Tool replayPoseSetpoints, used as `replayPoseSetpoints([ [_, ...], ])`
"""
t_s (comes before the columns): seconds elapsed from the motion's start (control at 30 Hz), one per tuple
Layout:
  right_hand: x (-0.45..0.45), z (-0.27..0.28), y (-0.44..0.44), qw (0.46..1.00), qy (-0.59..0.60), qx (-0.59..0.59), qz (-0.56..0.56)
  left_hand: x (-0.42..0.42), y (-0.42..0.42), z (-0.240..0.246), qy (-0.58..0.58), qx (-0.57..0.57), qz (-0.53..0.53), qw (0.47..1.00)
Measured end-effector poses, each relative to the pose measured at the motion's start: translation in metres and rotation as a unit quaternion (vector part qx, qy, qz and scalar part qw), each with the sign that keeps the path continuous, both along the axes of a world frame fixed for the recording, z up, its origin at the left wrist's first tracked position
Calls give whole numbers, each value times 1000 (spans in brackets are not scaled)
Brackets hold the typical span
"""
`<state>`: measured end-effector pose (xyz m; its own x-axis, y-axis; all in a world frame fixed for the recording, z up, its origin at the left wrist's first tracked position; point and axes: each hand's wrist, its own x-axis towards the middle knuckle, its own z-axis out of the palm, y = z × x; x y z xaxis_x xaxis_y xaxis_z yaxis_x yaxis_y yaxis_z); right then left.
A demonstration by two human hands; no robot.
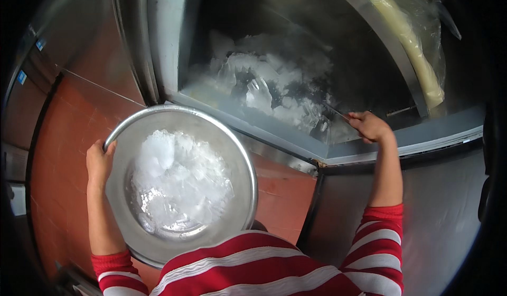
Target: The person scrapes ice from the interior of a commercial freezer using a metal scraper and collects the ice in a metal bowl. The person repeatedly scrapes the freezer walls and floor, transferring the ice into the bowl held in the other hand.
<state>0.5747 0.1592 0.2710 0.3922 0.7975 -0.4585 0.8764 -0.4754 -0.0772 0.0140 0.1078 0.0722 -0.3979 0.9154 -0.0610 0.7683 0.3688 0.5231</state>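
My left hand [100, 159] grips the rolled rim of a large round stainless steel basin [243, 185] on its left side. Broken chunks and flakes of ice [182, 185] fill the middle of the basin. Inside an open freezer cabinet [253, 117], my right hand [368, 125] is closed around a thin tool with a narrow dark shaft [334, 110]. Its far end meets the loose ice [277, 90] on the cabinet floor, and I cannot tell its shape. A mist hangs over that ice.
The cabinet's raised front sill [253, 117] runs between basin and interior. A yellowish roll in clear plastic [420, 62] rests at the right side. The opened metal door [404, 216] stands at my right. Red tiles [63, 169] cover the floor.
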Motion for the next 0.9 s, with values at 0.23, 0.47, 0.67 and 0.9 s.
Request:
replayPoseSetpoints([
  [0.23,3,5,-14,1000,-22,-16,10,-5,3,-10,8,11,-19,1000],
  [0.47,-9,-11,-22,998,12,50,29,-5,0,-5,-9,57,-29,998],
  [0.67,-4,-56,-6,994,44,97,-20,6,-3,11,9,31,-28,999],
  [0.9,-16,-18,-26,994,77,33,-63,6,-3,4,10,46,-36,998],
])
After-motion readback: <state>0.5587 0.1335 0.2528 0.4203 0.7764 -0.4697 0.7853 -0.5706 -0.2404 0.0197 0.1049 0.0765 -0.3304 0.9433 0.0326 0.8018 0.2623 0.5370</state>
